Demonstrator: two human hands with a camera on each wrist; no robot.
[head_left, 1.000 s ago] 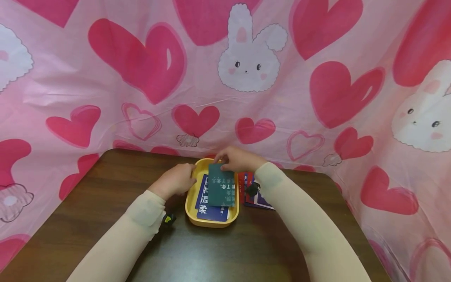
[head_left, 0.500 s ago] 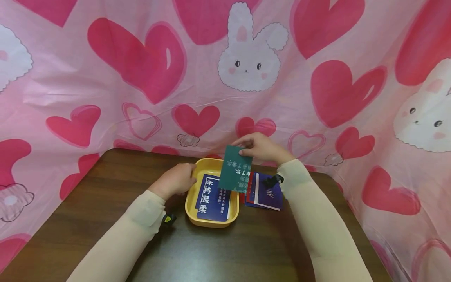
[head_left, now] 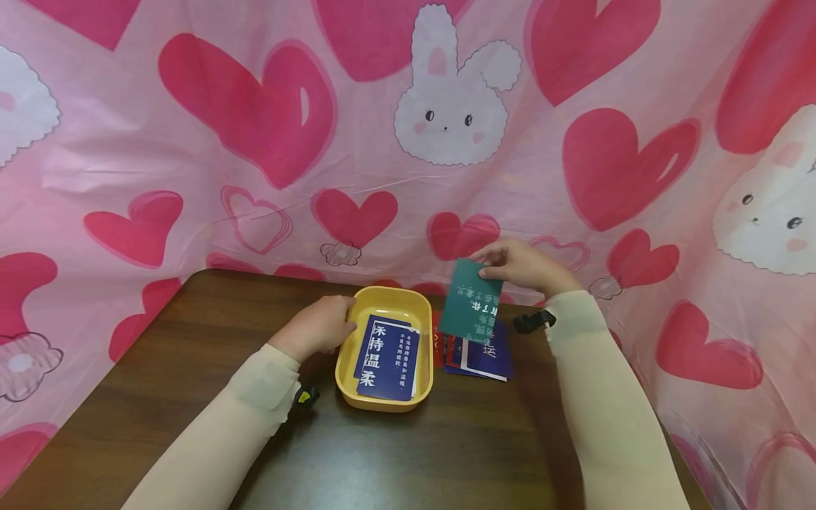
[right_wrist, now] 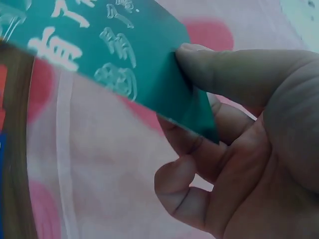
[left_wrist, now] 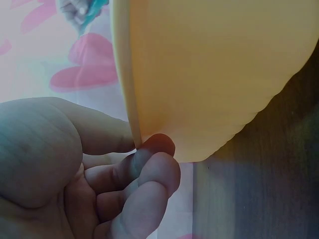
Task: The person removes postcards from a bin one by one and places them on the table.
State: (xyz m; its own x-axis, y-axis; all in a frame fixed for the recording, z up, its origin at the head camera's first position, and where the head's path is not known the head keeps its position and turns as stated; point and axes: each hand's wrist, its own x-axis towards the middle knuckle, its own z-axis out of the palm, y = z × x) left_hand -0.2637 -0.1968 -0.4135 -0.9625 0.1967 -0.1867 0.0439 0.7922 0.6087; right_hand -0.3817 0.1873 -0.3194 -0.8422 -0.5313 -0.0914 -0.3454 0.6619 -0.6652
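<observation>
My right hand (head_left: 525,265) pinches a green card (head_left: 472,301) printed with white characters, thumb on its face and fingers behind it. In the right wrist view the card (right_wrist: 129,59) slants down from the thumb. It hangs over a pile of blue and red cards (head_left: 494,361) and overlaps their far part in the head view. My left hand (head_left: 315,327) holds the left rim of a yellow tray (head_left: 384,406); in the left wrist view its thumb and fingers (left_wrist: 157,199) pinch the tray's edge. Blue cards (head_left: 385,361) with white characters lie inside the tray.
The brown wooden table (head_left: 382,460) carries the tray and the card pile to its right. Right behind the table's far edge hangs a pink cloth (head_left: 370,170) with hearts and rabbits. Each wrist wears a small dark device (head_left: 534,321).
My right hand has lifted the green card out from over the tray and carried it right, above the card pile. My left hand stays at the tray's rim.
</observation>
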